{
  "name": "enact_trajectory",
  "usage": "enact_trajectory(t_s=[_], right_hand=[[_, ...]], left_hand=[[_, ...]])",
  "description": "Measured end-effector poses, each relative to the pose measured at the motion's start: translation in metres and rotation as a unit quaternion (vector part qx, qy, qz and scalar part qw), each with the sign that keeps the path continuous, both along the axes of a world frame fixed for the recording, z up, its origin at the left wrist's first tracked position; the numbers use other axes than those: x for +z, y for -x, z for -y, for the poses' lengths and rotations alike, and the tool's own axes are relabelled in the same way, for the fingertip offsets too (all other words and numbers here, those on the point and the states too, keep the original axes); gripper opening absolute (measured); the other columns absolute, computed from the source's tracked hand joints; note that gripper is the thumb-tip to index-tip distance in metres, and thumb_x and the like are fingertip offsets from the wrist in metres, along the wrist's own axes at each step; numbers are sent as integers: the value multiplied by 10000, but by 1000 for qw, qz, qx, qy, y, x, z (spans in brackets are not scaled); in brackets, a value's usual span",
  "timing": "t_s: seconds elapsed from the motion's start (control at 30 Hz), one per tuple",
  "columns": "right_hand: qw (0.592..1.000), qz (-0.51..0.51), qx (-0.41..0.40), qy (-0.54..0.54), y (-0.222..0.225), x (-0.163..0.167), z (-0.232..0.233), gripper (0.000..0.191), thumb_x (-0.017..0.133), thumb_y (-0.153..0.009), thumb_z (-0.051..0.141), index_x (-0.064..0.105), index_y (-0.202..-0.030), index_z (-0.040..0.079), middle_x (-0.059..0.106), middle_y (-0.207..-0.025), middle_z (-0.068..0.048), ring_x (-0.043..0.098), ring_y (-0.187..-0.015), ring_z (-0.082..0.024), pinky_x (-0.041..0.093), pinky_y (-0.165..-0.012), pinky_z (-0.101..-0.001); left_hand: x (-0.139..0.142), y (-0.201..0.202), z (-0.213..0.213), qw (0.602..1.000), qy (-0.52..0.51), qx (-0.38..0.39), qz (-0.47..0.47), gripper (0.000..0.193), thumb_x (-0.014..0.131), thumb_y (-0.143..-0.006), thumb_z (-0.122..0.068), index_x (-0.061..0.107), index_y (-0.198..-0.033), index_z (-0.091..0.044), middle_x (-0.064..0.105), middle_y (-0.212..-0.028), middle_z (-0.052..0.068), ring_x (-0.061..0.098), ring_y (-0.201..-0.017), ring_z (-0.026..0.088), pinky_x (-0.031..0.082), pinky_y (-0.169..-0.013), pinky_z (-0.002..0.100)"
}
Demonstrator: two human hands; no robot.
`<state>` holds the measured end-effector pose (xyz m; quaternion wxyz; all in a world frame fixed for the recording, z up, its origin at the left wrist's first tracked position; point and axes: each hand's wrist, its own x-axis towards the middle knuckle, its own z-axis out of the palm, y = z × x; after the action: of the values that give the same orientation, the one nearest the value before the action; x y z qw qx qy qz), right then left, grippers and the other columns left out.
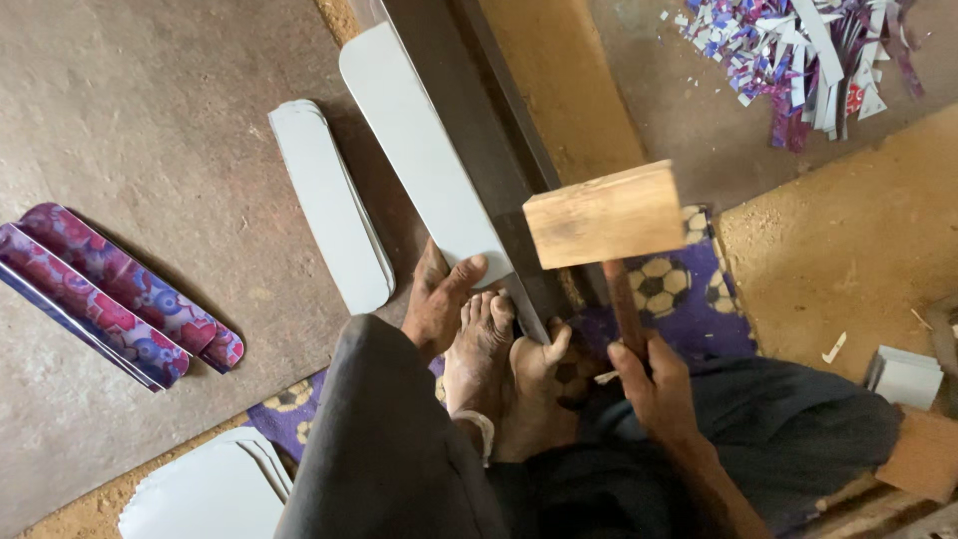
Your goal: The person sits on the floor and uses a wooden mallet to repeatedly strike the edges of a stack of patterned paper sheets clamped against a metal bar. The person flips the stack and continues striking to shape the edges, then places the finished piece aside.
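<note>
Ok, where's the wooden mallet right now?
In the head view, right of centre: the right hand grips the wooden mallet by its handle, head raised over the dark metal bar, beside the grey strip.

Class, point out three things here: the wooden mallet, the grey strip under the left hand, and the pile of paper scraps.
wooden mallet [603, 215], head view, on its block head
grey strip [424, 150], head view, mid-length
paper scraps [808, 45], head view, pile's middle

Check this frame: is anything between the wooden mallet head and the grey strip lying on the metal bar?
Nothing visible. The mallet, in the right hand, hangs over the strip; the left hand presses beside it.
</note>
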<state>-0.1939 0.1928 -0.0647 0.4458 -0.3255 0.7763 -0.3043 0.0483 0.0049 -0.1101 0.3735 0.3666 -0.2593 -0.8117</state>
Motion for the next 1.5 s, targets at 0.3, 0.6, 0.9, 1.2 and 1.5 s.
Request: enact_trajectory(t_s=[0.3, 0.6, 0.9, 1.2, 1.5], right_hand=[[998, 33, -28, 39, -18, 13, 22, 287, 546, -1039, 282, 608, -1028, 2, 534, -664, -44, 473, -526, -114, 395, -477, -288], [813, 212, -228, 492, 9, 51, -29, 498, 640, -1065, 535, 571, -1138, 48, 624, -943, -102, 622, -792, -213, 553, -707, -370], [966, 7, -152, 209, -8, 8, 8, 527, 530, -1055, 606, 582, -1007, 84, 573, -759, -68, 514, -560, -187, 422, -512, -285], [944, -255, 155, 139, 10, 6, 9, 476, 504, -1145, 525, 589, -1158, 58, 637, -848, -139, 631, -714, -313, 466, -679, -390], [766, 370, -134, 509, 14, 45, 7, 455, 564, -1106, 478, 642, -1059, 32, 693, -903, -160, 712, -747, -236, 576, -690, -390]], left_hand=[[-11, 4, 0, 1000, -4, 18, 1, 494, 725, -970, -170, 497, -1382, -22, 647, -1214, 119, 659, -1079, 217, 602, -908, 404], [-15, 5, -1, 999, -25, 7, 35, 512, 715, -941, -191, 476, -1363, -26, 646, -1195, 126, 687, -1040, 222, 636, -868, 396], [-15, 6, 0, 1000, 5, 10, 13, 541, 735, -950, -198, 469, -1382, -7, 634, -1227, 148, 673, -1098, 252, 625, -927, 418], [-21, 6, -4, 1000, -21, 20, 2, 538, 737, -960, -201, 475, -1387, -4, 643, -1223, 149, 666, -1091, 253, 619, -900, 424], [-27, 5, -7, 1000, -10, 14, -7, 497, 743, -964, -201, 506, -1355, -6, 650, -1183, 116, 662, -1052, 222, 610, -892, 394]])
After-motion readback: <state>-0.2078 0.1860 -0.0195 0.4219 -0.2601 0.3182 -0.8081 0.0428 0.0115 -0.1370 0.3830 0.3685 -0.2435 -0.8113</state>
